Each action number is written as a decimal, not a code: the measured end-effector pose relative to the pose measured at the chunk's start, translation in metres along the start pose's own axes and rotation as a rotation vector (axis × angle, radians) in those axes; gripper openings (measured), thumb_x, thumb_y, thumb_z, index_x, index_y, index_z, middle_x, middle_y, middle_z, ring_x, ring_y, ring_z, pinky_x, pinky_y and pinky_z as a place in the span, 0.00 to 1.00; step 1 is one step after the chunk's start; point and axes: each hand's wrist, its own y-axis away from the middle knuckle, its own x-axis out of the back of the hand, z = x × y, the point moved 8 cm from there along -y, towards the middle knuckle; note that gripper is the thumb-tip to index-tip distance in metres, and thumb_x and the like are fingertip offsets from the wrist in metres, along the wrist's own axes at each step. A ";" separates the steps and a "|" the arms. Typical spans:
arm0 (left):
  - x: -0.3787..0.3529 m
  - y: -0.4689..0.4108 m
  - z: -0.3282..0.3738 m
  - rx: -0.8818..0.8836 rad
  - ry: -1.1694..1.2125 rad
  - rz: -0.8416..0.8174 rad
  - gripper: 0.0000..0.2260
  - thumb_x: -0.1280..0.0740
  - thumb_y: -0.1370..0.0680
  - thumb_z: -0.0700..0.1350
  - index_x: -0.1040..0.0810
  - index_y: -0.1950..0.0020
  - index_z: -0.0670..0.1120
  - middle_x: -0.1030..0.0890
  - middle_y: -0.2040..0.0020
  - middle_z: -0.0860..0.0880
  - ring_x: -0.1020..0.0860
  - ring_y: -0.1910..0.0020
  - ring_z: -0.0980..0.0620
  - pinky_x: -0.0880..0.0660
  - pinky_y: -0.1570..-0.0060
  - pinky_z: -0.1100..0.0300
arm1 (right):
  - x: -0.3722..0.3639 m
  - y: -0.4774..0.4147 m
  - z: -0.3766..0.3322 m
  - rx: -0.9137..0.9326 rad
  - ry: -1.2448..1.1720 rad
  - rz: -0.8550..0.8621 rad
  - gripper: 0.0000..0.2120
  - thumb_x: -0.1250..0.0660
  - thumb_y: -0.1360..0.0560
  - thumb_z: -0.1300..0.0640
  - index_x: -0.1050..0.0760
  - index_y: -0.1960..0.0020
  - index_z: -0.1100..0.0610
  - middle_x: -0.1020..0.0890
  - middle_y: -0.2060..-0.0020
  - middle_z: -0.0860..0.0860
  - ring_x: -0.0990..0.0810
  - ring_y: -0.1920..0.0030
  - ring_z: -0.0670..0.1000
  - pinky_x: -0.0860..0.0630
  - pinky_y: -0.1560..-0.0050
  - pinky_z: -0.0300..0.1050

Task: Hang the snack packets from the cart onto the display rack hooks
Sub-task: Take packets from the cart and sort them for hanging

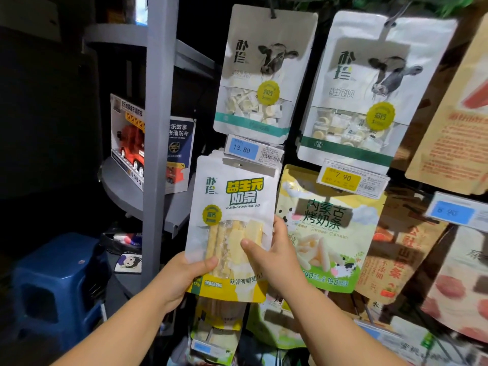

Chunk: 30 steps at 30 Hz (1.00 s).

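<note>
1. Packet in hand: white-and-yellow plastic snack packet (232,223) with a clear window showing pale yellow sticks. It is upright, with its top edge just below the blue price tag (243,149) reading 13.80. Edges of similar packets show behind its top. Whether it hangs by its top hole or is only held cannot be told.
2. Left grip (184,276): bare hand pinching the packet's lower left corner, thumb on the front, fingers hidden behind.
3. Right grip (274,257): bare hand pinching the packet's right edge, thumb on the clear window, fingers curled behind.
4. Above: left white cow-print pouch (261,75) and right white cow-print pouch (369,88), each hung by its top hole.
5. Right of the packet: green-and-yellow milk-stick pouch (330,233), partly behind the right grip, under a yellow price tag (343,178) reading 7.90.
6. Left side: grey upright post (158,128); boxed red toy fire engine (129,138) on a grey shelf (118,180); blue plastic stool (58,286) on the floor.
</note>
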 end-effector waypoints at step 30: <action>0.029 -0.079 -0.021 0.015 -0.051 0.316 0.17 0.24 0.30 0.45 0.20 0.44 0.43 0.14 0.53 0.45 0.15 0.54 0.46 0.20 0.53 0.51 | -0.004 -0.064 0.036 -0.181 0.329 0.130 0.18 0.31 0.24 0.51 0.41 0.51 0.55 0.30 0.63 0.47 0.30 0.64 0.47 0.39 0.70 0.39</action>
